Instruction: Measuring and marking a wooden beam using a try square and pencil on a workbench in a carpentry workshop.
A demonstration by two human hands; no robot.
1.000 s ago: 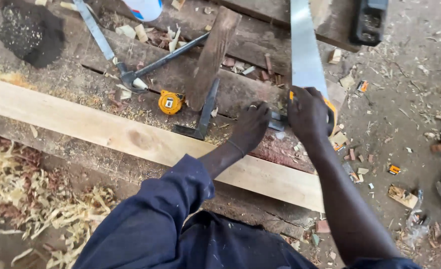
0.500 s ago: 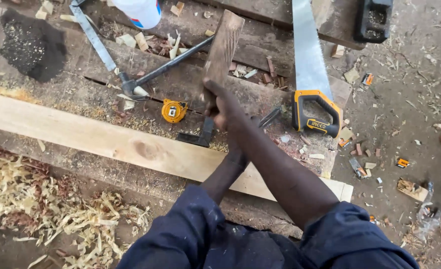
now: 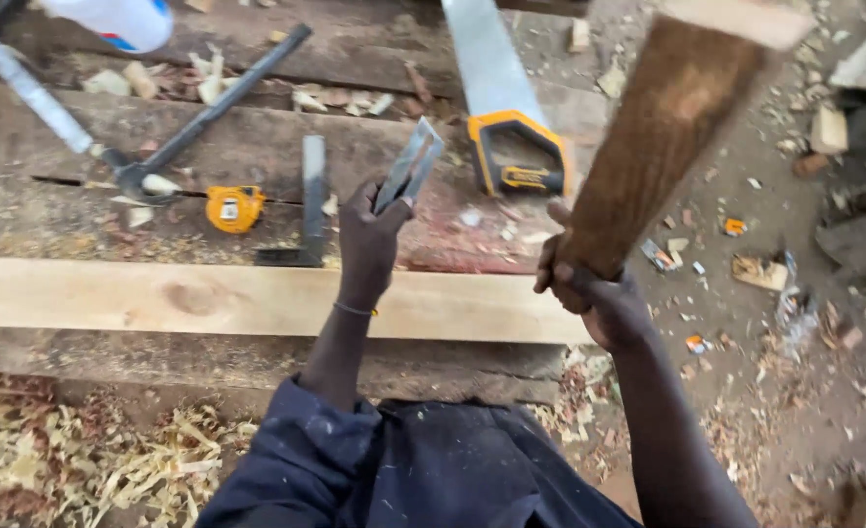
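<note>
The flat steel blade [image 3: 408,176] is pinched upright in the left hand [image 3: 369,240], above the bench's near edge, long axis tilted up-right. The right hand [image 3: 594,298] grips a rough brown wood block [image 3: 663,147], raised off the bench's right end. A pale smooth plank [image 3: 208,298] lies along the near edge.

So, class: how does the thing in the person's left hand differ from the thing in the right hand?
The left hand holds a flat metal blade, thin, grey and shiny; the right hand grips a wooden block, thick, brown and rough-grained. The metal blade is much smaller than the wooden block. Both are raised above the pale plank.
</note>
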